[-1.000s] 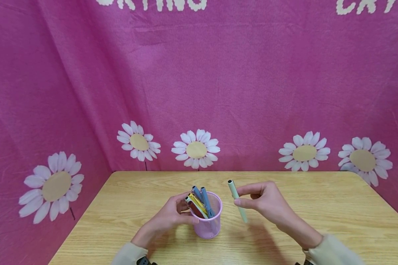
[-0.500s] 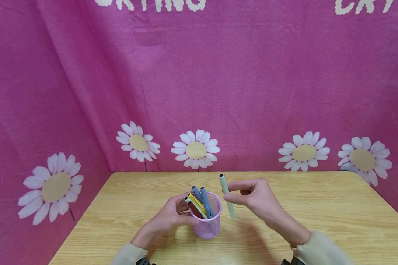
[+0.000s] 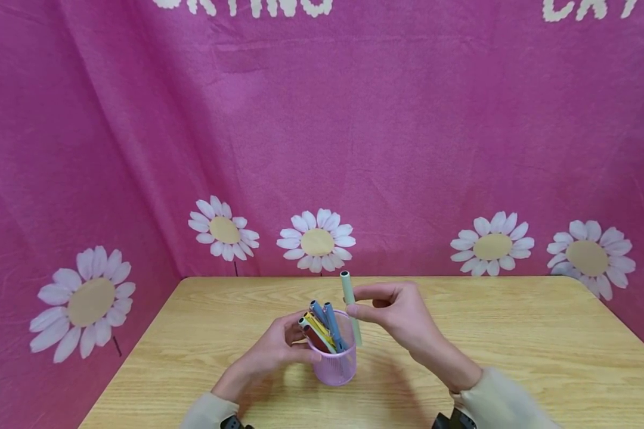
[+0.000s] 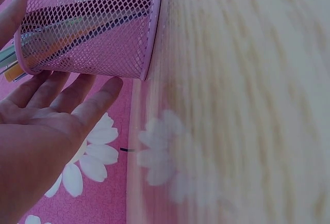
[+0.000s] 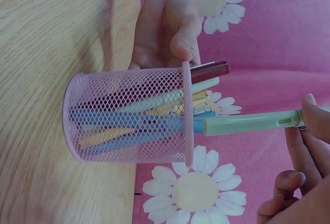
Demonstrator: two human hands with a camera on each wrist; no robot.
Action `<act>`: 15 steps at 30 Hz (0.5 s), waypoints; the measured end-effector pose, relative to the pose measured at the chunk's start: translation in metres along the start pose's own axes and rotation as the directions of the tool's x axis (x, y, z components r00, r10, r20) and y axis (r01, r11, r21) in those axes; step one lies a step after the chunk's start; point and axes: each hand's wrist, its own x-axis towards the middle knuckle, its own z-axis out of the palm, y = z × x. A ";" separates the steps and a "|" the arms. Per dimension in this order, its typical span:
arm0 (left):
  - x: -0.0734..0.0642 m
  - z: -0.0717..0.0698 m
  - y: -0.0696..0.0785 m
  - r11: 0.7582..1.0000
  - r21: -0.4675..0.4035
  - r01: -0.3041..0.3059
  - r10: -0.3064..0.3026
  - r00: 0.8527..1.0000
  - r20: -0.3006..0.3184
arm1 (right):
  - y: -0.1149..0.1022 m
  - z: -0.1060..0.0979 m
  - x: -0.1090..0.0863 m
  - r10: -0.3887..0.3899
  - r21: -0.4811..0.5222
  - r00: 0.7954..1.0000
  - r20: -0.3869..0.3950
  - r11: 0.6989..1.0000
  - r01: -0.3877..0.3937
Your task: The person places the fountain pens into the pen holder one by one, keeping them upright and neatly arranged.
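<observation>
A pink mesh pen cup [image 3: 337, 370] stands upright on the table with several pens in it: blue pens [image 3: 333, 328], a yellow pen [image 3: 318, 326], a dark red pen [image 5: 210, 71] and a light green pen. My left hand [image 3: 279, 348] holds the cup from the left, thumb at the rim and fingers along its side. Between thumb and fingers, my right hand [image 3: 399, 313] pinches another light green pen [image 5: 252, 124] near its upper part. This pen is nearly upright, its lower end close to the cup's rim on the right. Whether it touches the rim I cannot tell.
The wooden table [image 3: 515, 345] reaches back to a pink cloth [image 3: 397, 149] printed with white daisies. More of that cloth hangs along the left side.
My right hand has moved left with the light green pen, from well right of the cup to its rim. The pen is now more upright. My left hand and the cup have stayed put.
</observation>
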 end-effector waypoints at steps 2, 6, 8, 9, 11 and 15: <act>0.000 0.000 -0.001 1.000 -0.009 -0.011 0.011 1.000 0.002 | 0.000 0.003 0.002 -0.004 0.012 1.000 0.004 1.000 0.003; 0.000 0.000 -0.001 1.000 -0.018 -0.023 0.023 1.000 0.005 | 0.003 0.010 0.004 -0.023 0.033 1.000 0.001 0.999 0.023; 0.000 0.000 -0.001 1.000 -0.018 -0.020 0.020 1.000 0.005 | 0.005 0.014 0.005 -0.031 0.051 0.999 -0.004 0.998 0.032; 0.000 0.000 -0.001 1.000 -0.018 -0.017 0.017 1.000 0.005 | 0.007 0.015 0.006 -0.037 0.058 0.999 -0.006 0.998 0.037; -0.001 0.000 -0.001 1.000 -0.019 -0.009 0.009 1.000 0.005 | 0.009 0.019 0.007 -0.050 0.079 0.999 -0.004 0.996 0.050; 0.000 0.000 0.000 1.000 -0.020 0.003 -0.003 1.000 0.005 | 0.014 0.024 0.009 -0.066 0.090 0.998 0.002 0.994 0.066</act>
